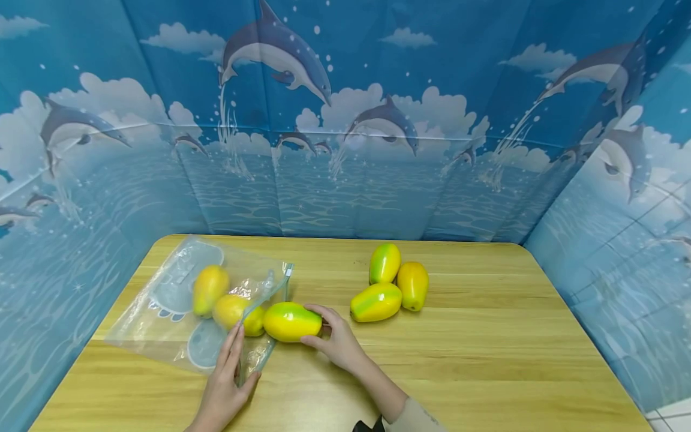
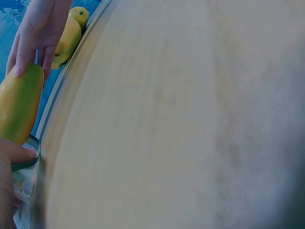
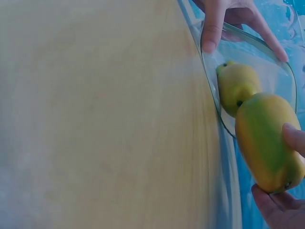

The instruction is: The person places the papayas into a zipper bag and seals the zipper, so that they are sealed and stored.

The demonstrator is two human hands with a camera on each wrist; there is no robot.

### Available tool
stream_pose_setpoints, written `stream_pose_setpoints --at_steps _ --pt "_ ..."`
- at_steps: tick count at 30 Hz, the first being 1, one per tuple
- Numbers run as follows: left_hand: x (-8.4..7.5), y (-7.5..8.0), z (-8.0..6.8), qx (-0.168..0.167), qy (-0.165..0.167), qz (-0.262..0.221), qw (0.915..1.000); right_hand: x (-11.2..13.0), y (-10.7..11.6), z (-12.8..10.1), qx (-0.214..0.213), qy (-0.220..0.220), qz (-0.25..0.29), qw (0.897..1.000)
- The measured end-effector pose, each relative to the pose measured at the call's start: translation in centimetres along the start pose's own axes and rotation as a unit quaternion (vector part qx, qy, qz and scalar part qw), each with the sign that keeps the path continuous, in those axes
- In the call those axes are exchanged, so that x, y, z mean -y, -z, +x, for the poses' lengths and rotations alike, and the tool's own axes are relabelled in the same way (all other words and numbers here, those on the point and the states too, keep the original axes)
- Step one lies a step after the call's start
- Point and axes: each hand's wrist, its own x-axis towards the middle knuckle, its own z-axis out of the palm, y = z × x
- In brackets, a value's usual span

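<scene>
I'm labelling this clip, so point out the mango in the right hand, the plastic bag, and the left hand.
mango (image 1: 291, 322), head view, middle of its yellow-green skin.
plastic bag (image 1: 162, 312), head view, clear flat panel left of the fruit inside.
left hand (image 1: 224, 393), head view, back of the hand holding the bag's mouth.

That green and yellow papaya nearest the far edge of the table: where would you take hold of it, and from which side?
Take the papaya across its narrower middle, from above. It leans with one side against another papaya, so only the top and its left flank are free for fingers.
</scene>
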Motion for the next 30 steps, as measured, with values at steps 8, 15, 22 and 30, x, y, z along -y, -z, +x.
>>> stream_pose_setpoints --at_steps 8,15,22,30 --pt "0.1 0.0 0.1 -0.003 -0.008 -0.009 0.9999 0.1 -0.4 0.7 0.034 -0.013 -0.003 0.999" --pt "0.0 0.0 0.2 -0.001 -0.021 -0.011 0.9997 0.2 -1.4 1.1 0.056 -0.006 0.003 0.998" --pt "0.0 0.0 0.2 -0.001 -0.025 -0.013 0.9996 0.6 -2.7 1.6 0.061 -0.002 -0.005 0.998" --pt "0.1 -0.1 0.1 0.003 -0.016 -0.011 0.9998 1.1 -4.0 2.3 0.047 0.007 -0.033 0.998"
